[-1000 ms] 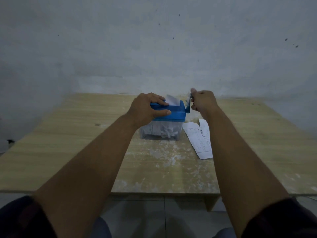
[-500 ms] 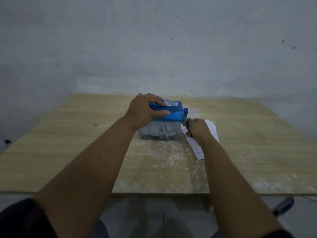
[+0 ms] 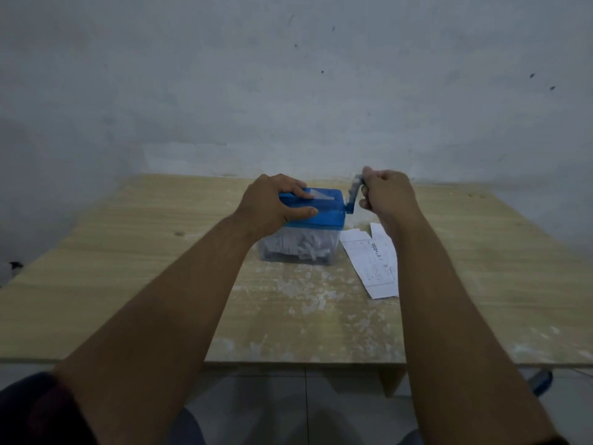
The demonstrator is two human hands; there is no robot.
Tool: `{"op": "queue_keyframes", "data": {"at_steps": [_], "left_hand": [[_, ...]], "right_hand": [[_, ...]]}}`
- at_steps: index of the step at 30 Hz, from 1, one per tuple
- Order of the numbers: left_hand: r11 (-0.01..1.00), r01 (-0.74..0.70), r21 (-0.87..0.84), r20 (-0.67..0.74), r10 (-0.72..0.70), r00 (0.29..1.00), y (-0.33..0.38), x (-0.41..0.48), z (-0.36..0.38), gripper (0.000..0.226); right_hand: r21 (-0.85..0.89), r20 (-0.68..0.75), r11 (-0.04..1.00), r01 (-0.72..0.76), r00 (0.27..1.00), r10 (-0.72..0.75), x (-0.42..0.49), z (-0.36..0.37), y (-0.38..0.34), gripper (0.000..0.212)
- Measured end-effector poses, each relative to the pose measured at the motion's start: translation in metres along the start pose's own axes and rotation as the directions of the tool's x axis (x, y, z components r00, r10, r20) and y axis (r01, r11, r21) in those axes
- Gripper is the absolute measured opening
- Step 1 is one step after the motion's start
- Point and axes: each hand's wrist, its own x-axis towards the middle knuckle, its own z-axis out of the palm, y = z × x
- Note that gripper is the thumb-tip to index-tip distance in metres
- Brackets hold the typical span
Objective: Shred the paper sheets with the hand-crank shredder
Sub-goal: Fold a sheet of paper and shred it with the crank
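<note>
A small hand-crank shredder (image 3: pixel 324 216) with a blue lid and a clear bin full of paper shreds stands on the wooden table (image 3: pixel 128 277). My left hand (image 3: pixel 272 203) grips the lid's left end, thumb on its front edge. A sliver of white paper (image 3: pixel 321 195) sticks out of the slot beside my fingers. My right hand (image 3: pixel 386 194) holds the crank handle (image 3: pixel 354 194), which points up at the shredder's right side. Printed paper sheets (image 3: pixel 373 258) lie flat on the table to the right of the bin, partly under my right forearm.
The table stands against a grey wall (image 3: pixel 288 91). White dust and paper specks (image 3: pixel 305 290) cover the wood in front of the shredder. Below the table's near edge is tiled floor, with a dark blue object (image 3: pixel 542 382) at the lower right.
My right hand has turned the crank from the top down to the bottom and back up to the top. The paper in the slot has sunk lower. My left hand stays on the lid.
</note>
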Motion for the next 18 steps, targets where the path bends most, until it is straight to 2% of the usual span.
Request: {"op": "queue_keyframes", "data": {"at_steps": [3,7,9,10,11,12,14,16,18], "left_hand": [[1.000,-0.003,0.005,-0.002,0.003,1.000,0.001,-0.001,0.001,0.039],[1.000,-0.003,-0.008,-0.019,0.003,1.000,0.001,-0.003,0.002,0.037],[1.000,0.002,-0.002,-0.032,-0.002,0.999,0.001,-0.003,0.003,0.036],[1.000,0.004,0.003,-0.037,-0.004,0.999,0.001,-0.003,0.003,0.036],[1.000,0.006,0.003,-0.041,-0.006,0.999,0.001,-0.003,0.004,0.036],[1.000,0.007,0.000,-0.045,-0.007,0.999,0.000,-0.003,0.005,0.035],[1.000,0.013,-0.006,-0.053,-0.013,0.999,0.000,-0.004,0.005,0.035],[1.000,0.014,0.000,-0.058,-0.014,0.998,0.000,-0.004,0.005,0.036],[1.000,0.020,0.005,-0.059,-0.019,0.998,0.001,-0.004,0.006,0.037]], "right_hand": [[-0.089,-0.035,0.996,-0.022,0.999,0.019,0.025,0.012,0.007,0.039],[-0.133,-0.039,0.984,-0.122,0.992,0.118,0.036,0.021,0.035,0.033],[-0.308,0.031,0.939,-0.151,0.985,0.169,0.030,0.020,0.054,0.023],[-0.463,0.077,0.877,-0.133,0.979,0.189,0.026,0.019,0.062,0.023],[-0.582,0.060,0.809,-0.087,0.987,0.149,0.019,0.017,0.073,0.029],[-0.584,0.054,0.807,-0.086,0.988,0.144,0.012,0.016,0.082,0.032],[-0.474,0.028,0.876,-0.088,0.993,0.115,-0.008,0.018,0.090,0.025],[-0.278,-0.133,0.954,-0.108,0.988,0.073,-0.030,0.020,0.096,0.019],[-0.195,-0.232,0.978,-0.079,0.972,0.033,-0.049,0.019,0.089,0.023]]}}
